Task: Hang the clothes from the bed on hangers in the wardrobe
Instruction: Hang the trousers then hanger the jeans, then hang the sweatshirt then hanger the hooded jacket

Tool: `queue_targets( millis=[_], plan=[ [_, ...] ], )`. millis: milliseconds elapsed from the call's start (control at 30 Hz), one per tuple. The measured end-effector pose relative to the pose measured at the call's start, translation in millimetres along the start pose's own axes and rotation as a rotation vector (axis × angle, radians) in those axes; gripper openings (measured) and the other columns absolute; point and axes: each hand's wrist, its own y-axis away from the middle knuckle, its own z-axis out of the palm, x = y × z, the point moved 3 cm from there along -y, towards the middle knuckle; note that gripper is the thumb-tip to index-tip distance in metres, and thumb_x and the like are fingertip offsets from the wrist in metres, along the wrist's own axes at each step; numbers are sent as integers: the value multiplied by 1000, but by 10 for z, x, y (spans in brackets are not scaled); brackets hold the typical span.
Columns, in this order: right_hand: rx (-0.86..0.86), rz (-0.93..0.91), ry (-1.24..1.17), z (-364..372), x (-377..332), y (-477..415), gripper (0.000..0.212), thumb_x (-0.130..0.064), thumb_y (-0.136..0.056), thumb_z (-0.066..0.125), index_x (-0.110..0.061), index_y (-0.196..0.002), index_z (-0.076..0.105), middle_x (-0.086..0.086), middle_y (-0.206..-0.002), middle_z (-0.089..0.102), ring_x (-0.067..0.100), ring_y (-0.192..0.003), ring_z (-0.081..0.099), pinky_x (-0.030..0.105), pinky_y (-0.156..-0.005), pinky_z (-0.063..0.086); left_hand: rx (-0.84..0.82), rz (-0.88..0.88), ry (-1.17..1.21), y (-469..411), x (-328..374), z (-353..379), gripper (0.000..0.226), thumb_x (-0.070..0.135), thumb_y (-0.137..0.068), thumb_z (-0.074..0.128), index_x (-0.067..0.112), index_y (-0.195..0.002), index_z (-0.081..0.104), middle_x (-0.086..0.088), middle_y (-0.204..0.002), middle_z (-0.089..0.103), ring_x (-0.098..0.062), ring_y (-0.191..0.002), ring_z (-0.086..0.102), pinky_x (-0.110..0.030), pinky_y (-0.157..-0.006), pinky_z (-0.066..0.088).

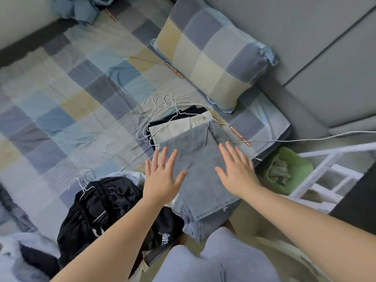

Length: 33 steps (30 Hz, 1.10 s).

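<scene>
Folded jeans (pixel 195 151), laid at the bed (pixel 81 98) edge beside wire hangers (pixel 160 106), are overlaid by the left grip (pixel 162 178) and right grip (pixel 238 169), both spread flat, holding nothing, likely to smooth or lift them.

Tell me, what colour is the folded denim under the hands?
The folded denim jeans are a faded light blue, seen in the head view, the only one.

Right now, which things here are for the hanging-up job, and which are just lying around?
For the job:
folded blue denim jeans
folded cream garment
thin white wire hangers
shiny black garment

Just lying about:
blue-and-cream checked pillow
green plastic basket
</scene>
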Motion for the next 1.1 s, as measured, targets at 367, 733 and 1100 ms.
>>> queue_targets(
  millis=[367,733,1100],
  plan=[
    [257,164,4,32,-177,1807,71,-51,-100,35,-33,-157,-4,-10,-164,-11,21,-151,-9,50,-120,7,7,235,-42,1082,337,-415,86,82,-84,7,41,-157,-10,6,-166,-19,-18,-149,-30,-50,-120,-17],
    [517,498,-86,183,341,3420,69,-50,-100,37,-33,-157,3,-10,-165,-3,23,-152,-4,50,-119,10,-73,710,-167,1766,1578,-107,83,79,-87,11,40,-157,-10,6,-166,-16,-19,-150,-28,-50,-120,-17],
    [722,992,-157,932,1153,5868,68,-51,-97,33,-32,-156,7,-8,-165,4,25,-151,4,53,-118,11,-163,1245,-290,3407,3258,766,79,73,-93,25,38,-158,-1,6,-167,-12,-18,-151,-24,-50,-121,-16]
  ],
)
